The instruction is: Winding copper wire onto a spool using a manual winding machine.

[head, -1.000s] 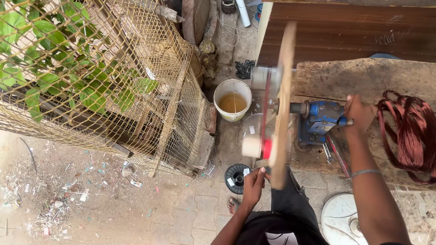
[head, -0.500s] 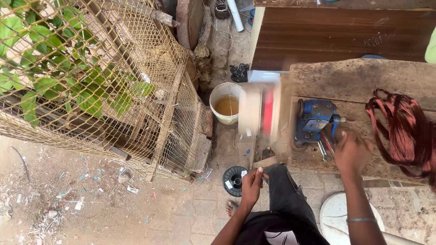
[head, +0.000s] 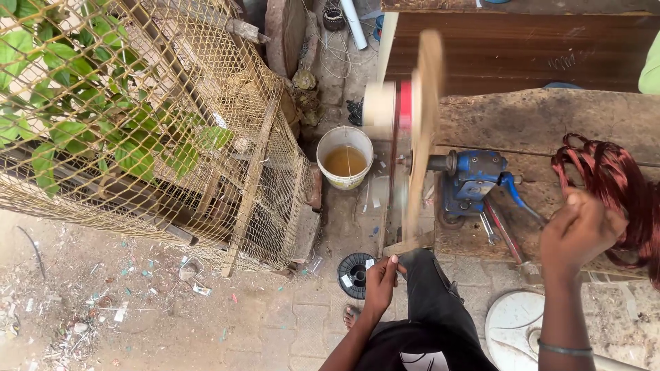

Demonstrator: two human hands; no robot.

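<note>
1. The bench (head: 550, 117) is my landmark: a rough wooden slab running across the upper right, with me seated at its near edge.
2. The cage (head: 206, 158), wire mesh with leafy branches inside, stands well to the left of the bench.
3. The arm (head: 421, 137), a long wooden bar blurred by its spin, hangs off the bench's left end. Its long axis runs nearly straight up and down, and a pale and red spool sits on it near the top.
4. The wire coil (head: 612, 185), reddish copper loops, lies on the bench's right part.
5. The winder (head: 474, 180), a blue hand-cranked unit, is fixed to the bench just right of the wooden bar.
6. The bucket (head: 345, 158), white with yellowish liquid, stands on the ground left of the bench, beyond the bar.
7. My right hand (head: 579, 233) is clenched at the bench's near edge, beside the copper loops, at the end of the crank handle; whether I grip the handle I cannot tell.
8. My left hand (head: 380, 278) is lower, left of the bench, pinching something thin just below the bar's bottom end. It is the nearer hand to the bar.
9. The reel (head: 356, 275), small and black, lies on the ground just left of my left hand.
</note>
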